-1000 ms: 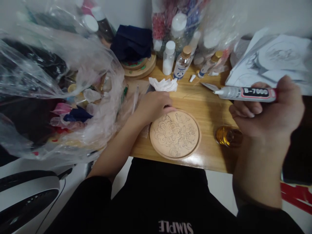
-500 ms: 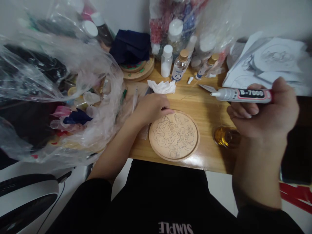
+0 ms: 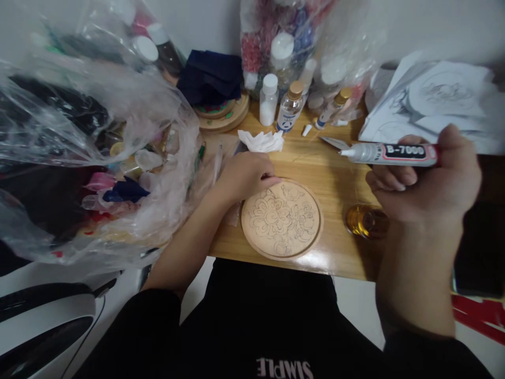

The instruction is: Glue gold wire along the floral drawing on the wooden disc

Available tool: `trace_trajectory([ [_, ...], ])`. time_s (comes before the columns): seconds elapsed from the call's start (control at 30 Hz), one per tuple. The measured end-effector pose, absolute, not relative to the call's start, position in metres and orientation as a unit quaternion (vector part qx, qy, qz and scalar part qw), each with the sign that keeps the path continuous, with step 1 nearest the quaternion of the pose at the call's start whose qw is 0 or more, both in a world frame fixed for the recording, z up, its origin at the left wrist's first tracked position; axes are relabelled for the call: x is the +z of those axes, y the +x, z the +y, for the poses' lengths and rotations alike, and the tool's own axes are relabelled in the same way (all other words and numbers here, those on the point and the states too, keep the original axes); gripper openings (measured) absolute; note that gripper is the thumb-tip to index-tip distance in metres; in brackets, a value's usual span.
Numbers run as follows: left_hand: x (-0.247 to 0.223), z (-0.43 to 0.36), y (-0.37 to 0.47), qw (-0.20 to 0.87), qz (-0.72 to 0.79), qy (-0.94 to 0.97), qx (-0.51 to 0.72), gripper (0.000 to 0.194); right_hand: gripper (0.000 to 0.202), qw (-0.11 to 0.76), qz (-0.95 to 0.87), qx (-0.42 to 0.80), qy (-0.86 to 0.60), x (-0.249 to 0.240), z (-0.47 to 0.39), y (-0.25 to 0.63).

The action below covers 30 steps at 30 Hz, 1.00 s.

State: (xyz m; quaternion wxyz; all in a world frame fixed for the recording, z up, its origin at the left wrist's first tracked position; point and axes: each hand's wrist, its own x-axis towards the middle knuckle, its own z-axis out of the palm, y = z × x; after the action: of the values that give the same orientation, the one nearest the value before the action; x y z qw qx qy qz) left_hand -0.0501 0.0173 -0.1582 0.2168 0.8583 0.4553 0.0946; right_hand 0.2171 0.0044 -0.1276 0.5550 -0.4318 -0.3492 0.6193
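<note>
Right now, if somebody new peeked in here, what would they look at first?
Probably the B-7000 tube, with its bold white letters, held in the right hand above the table. Next might come the round board with flowers drawn on it, lying near the table's front edge with the left hand at its rim. The big see-through plastic bag of colourful bits spreads across the left side.

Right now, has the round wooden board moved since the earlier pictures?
No. The round wooden board shows no visible shift in any direction against the front edge of the table.
</note>
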Motion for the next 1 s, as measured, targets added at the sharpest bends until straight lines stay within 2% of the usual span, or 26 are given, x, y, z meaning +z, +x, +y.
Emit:
trace_trajectory([
  [0.33,-0.164,0.019,-0.048,0.218,0.486,0.84,0.107,0.035,0.041,0.54,-0.365,0.621,-0.436,-0.123,0.003,0.219],
  [0.83,-0.172,0.019,-0.048,0.213,0.467,0.84,0.173,0.032,0.028,0.585,-0.318,0.611,-0.429,-0.13,0.001,0.221],
  [1.0,-0.171,0.02,-0.047,0.213,0.463,0.84,0.186,0.023,0.041,0.596,-0.281,0.608,-0.443,-0.129,0.002,0.216],
])
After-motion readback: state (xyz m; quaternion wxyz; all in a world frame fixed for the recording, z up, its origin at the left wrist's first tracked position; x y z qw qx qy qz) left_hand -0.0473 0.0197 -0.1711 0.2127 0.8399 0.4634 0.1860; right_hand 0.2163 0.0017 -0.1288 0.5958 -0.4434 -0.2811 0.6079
